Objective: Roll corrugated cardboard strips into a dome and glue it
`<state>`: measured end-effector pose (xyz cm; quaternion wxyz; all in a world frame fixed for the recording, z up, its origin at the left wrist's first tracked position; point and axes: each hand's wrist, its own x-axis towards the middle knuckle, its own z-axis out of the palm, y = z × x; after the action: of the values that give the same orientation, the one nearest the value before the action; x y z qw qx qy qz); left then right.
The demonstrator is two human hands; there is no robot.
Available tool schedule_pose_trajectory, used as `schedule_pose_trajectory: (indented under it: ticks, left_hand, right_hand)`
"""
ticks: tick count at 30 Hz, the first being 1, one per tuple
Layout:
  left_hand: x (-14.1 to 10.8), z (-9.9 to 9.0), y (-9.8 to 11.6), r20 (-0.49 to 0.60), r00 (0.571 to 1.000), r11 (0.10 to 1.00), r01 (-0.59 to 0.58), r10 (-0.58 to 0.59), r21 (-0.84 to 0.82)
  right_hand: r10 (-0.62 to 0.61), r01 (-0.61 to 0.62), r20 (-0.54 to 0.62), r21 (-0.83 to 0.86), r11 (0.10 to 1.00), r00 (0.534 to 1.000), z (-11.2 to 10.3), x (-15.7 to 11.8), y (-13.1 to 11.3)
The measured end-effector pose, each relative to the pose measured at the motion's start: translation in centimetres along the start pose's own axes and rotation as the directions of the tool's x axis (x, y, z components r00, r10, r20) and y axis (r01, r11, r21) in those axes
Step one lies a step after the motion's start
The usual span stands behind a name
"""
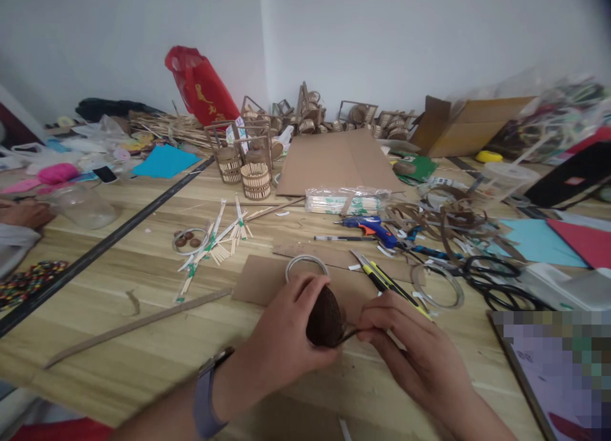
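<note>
A dark brown round piece [325,319], seemingly a coil of strip, is gripped by my left hand [291,323], thumb below and fingers on top. From its lower right edge a thin strip end [350,335] runs to my right hand [405,345], which pinches it between thumb and fingers. Just beyond my left hand a pale ring [308,260] lies on a flat cardboard piece [255,279]. A yellow and black cutter [384,280] lies beyond my right hand.
Around are a blue glue gun [370,228], black scissors [501,291], curled strips [443,221], matchstick bundles [210,250], small baskets [256,181], a cardboard sheet [334,161] and a glass jar [88,207]. A co-worker's hand [28,213] rests at far left.
</note>
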<state>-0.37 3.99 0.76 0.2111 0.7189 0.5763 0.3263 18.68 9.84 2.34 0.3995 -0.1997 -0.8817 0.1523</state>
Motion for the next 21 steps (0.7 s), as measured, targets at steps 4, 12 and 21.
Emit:
schedule_pose_trajectory:
  ticks: [4,12,21]
  left_hand:
    - [-0.3,0.3,0.1,0.011,0.998,0.997,-0.06,0.06,0.039]
    - [-0.7,0.2,0.3,0.022,0.99,0.981,-0.138,0.136,0.138]
    - [-1.1,0.6,0.1,-0.035,0.951,0.896,-0.277,0.308,0.346]
  right_hand:
    - [-0.02,0.02,-0.004,-0.021,1.0,1.0,0.3,0.0,0.0]
    - [0.067,-0.063,-0.029,0.122,0.991,0.997,1.1,-0.7,0.3]
    - [0.455,-0.494,0.194,0.396,0.774,0.869,1.4,-0.6,1.1]
